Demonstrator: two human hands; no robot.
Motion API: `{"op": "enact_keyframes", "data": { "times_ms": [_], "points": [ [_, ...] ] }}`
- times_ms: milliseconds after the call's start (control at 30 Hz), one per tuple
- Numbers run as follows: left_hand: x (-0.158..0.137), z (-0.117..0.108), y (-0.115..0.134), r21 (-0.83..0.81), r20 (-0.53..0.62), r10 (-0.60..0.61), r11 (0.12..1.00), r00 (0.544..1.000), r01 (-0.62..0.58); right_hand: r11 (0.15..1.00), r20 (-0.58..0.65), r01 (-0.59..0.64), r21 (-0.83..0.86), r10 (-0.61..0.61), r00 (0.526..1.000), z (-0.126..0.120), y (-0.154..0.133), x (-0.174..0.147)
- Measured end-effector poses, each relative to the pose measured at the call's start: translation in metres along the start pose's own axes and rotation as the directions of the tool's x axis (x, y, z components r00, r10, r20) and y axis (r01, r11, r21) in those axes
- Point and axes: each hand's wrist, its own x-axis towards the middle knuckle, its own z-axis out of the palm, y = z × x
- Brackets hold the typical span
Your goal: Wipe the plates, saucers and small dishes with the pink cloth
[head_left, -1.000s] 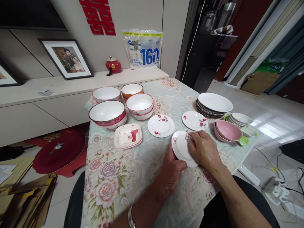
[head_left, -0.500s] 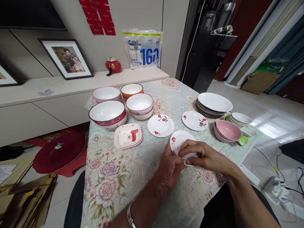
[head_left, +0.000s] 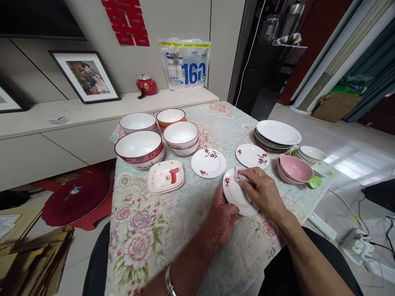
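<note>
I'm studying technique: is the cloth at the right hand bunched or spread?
Bunched, apparently: the cloth shows as a small wad under the right hand; the rest is hidden.

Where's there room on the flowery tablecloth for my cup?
The floral fabric tablecloth has two open patches: left of the person's left hand, nearer than the cream rectangular dish; and between the round red-rimmed bowls and the stacked large white plates. It's crowded on the right, where those plates, glossy pink bowls and small white bowls cluster.

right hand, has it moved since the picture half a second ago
Yes, the right hand has moved forward, its fingers now closer to the rightmost flowered plate.
</note>
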Motion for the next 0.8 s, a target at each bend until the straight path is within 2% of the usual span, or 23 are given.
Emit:
{"op": "enact_keyframes", "data": {
  "times_ms": [67, 133, 267, 333, 367, 400, 500, 567, 667, 800],
  "points": [
    [0.0, -0.001, 0.0, -0.009, 0.015, 0.006, 1.0, 1.0, -0.006, 0.992, 0.051, 0.07, 0.104, -0.076, 0.996, 0.004, -0.009, 0.0],
    [0.0, -0.002, 0.0, -0.022, 0.012, 0.003, 1.0, 1.0, -0.003, 0.966, 0.177, 0.11, 0.234, -0.154, 0.972, 0.0, -0.016, 0.0],
    [0.001, -0.003, -0.001, -0.034, -0.015, -0.003, 0.999, 1.0, 0.002, 0.924, 0.437, 0.056, 0.378, -0.232, 0.869, -0.021, -0.025, 0.001],
    [0.001, -0.003, -0.002, -0.027, -0.021, 0.004, 1.0, 1.0, -0.005, 0.919, 0.512, 0.02, 0.394, -0.237, 0.826, -0.028, -0.024, 0.001],
    [0.001, -0.002, -0.002, -0.018, -0.023, 0.004, 1.0, 1.0, -0.004, 0.921, 0.512, 0.017, 0.388, -0.231, 0.827, -0.029, -0.023, 0.001],
    [0.001, -0.002, -0.002, -0.006, -0.023, 0.004, 1.0, 1.0, -0.004, 0.927, 0.481, 0.031, 0.374, -0.223, 0.848, -0.027, -0.021, 0.001],
    [0.0, 0.0, -0.002, 0.018, -0.012, 0.003, 1.0, 1.0, -0.003, 0.957, 0.283, 0.111, 0.267, -0.188, 0.94, -0.014, -0.013, 0.0],
    [0.0, 0.001, -0.001, 0.014, -0.016, 0.005, 1.0, 1.0, -0.005, 0.979, 0.161, 0.131, 0.155, -0.156, 0.975, -0.005, -0.008, 0.0],
    [-0.001, 0.002, -0.001, -0.004, -0.032, 0.001, 1.0, 1.0, -0.002, 0.997, 0.089, 0.054, -0.052, -0.049, 0.995, -0.002, -0.004, 0.0],
    [-0.001, 0.003, -0.002, -0.02, -0.052, 0.023, 1.0, 0.998, -0.025, 0.95, 0.115, -0.074, -0.302, 0.113, 0.987, -0.013, -0.006, -0.002]
  ]
}}
